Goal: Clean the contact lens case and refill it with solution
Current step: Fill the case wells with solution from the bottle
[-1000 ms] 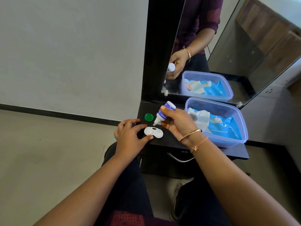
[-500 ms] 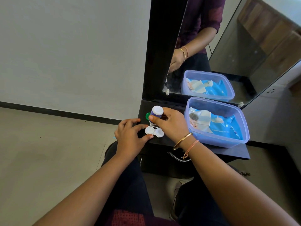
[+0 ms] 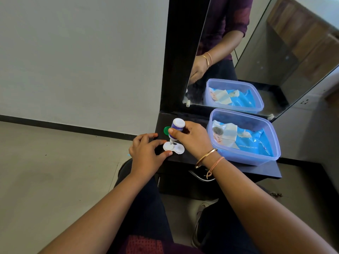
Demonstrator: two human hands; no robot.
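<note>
On the dark shelf (image 3: 238,168), my left hand (image 3: 146,153) pinches the white twin-well plastic lens case (image 3: 175,149) steady; my right hand (image 3: 194,141) grips the white-and-purple solution bottle (image 3: 177,126) inverted, nozzle aimed into one well.

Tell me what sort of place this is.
Likely a dressing table in a home: a tall mirror over a narrow dark shelf, a plastic tub of wet wipes, and a contact lens case under a solution bottle.
</note>
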